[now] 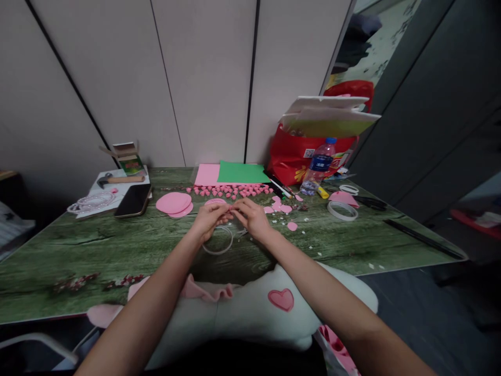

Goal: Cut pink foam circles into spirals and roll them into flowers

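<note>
My left hand [211, 218] and my right hand [253, 216] meet above the middle of the table, fingers pinched together. Between their fingertips is a small pink paper piece [230, 208], mostly covered by the fingers. Just beyond the hands lie several small pink paper rosebuds [230, 190] in loose rows. A roll of clear tape [218, 253] rests flat below my left hand, partly hidden by it. Pink paper discs [174, 202] are stacked to the left. Pink paper scraps [278, 206] lie right of my right hand.
Pink and green paper sheets [242, 172] lie at the back. Right stand a water bottle [319, 167] and a red bag [285, 151], near another tape roll [342, 211] and scissors [373, 202]. Left are a phone [133, 200], hammer [123, 179] and bead string [92, 202].
</note>
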Motion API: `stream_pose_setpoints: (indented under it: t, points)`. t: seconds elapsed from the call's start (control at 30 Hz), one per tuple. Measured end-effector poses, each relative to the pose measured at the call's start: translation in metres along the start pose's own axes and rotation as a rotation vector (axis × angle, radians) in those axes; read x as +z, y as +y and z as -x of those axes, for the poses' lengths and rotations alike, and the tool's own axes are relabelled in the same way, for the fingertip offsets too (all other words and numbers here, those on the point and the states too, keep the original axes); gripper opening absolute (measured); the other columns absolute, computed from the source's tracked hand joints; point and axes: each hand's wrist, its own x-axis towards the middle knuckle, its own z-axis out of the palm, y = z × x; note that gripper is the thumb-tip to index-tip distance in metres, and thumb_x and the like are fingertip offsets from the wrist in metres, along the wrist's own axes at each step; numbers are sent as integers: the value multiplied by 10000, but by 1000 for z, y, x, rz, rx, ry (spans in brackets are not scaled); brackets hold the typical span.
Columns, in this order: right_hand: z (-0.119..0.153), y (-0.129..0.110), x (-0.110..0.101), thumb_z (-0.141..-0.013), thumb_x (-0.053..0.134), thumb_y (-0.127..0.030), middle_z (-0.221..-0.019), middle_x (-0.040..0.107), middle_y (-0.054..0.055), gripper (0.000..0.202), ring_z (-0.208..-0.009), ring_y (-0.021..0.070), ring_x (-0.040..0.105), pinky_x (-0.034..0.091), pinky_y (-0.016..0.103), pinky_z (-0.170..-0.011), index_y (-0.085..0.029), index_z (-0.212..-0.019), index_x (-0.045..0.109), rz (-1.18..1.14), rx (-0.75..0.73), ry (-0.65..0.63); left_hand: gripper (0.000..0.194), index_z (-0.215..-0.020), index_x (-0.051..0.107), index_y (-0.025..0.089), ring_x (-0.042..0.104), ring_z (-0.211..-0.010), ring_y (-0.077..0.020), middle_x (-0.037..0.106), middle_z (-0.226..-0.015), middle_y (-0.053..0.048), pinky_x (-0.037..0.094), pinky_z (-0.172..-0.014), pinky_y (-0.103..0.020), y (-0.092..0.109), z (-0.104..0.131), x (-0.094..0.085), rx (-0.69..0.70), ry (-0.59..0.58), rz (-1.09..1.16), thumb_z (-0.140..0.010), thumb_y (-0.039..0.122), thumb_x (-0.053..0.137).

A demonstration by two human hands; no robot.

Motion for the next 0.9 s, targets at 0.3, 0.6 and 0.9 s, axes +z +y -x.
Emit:
stream_pose_setpoints:
  t: [0.3,0.6,0.9]
  points:
    - [0,-1,3,-775,490,-274,-817,570,39,166,-752,134,531,438,237,-654,-184,-911,524,-85,75,-2,209,-626,625,96,553,-503,-99,615,-559,-26,443,-533,-218,-3,-2,-1,97,87,-117,-495,244,696]
    - [-4,3,11,-761,489,-210,-898,570,65,257,-775,150,551,457,272,-689,-184,-1016,468,-115,34,-23,98,-593,600,114,540,-453,-112,595,-487,-8,429,-479,-219,7,-3,0,172,68,-355,-527,184,610]
    - [-65,12,28,-753,478,-177,-884,574,65,215,-763,143,533,419,251,-669,-170,-966,508,-87,-36,-90,130,-621,635,143,570,-592,-151,646,-615,-41,418,-592,-245,48,-35,-28,445,144,-962,-633,220,530]
